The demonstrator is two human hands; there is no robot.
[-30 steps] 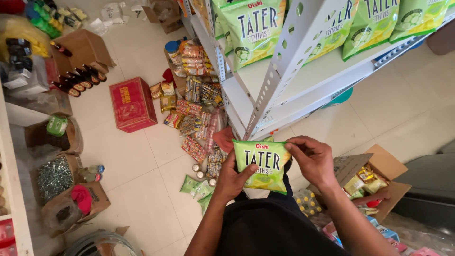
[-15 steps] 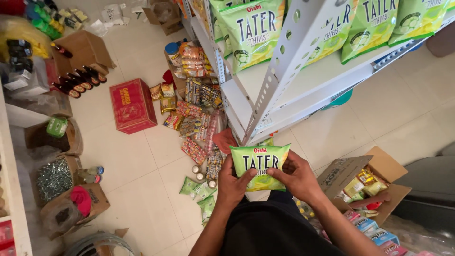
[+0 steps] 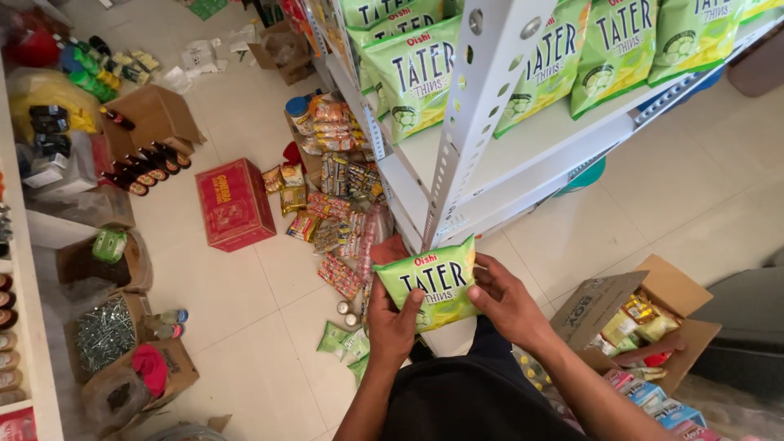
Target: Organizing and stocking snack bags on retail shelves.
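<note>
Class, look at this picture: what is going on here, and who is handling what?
A person stands at a white metal shelf holding a green snack bag with both hands: the left hand grips its lower left edge, the right hand its right side. More green bags of the same kind stand on the shelf above. Snack packs, a red box and open cartons lie on the floor.

Green chip bag [image 3: 429,283], pillow-shaped with dark lettering panel, held between left hand [image 3: 392,318] and right hand [image 3: 508,302]. Matching green bags [image 3: 523,57] stand in a row on the white shelf [image 3: 498,159]. Red carton [image 3: 235,204] lies on the floor, left. Mixed snack packs [image 3: 339,212] are heaped beside the shelf foot. Open brown box [image 3: 645,314], lower right, holds yellow and green packets.
</note>
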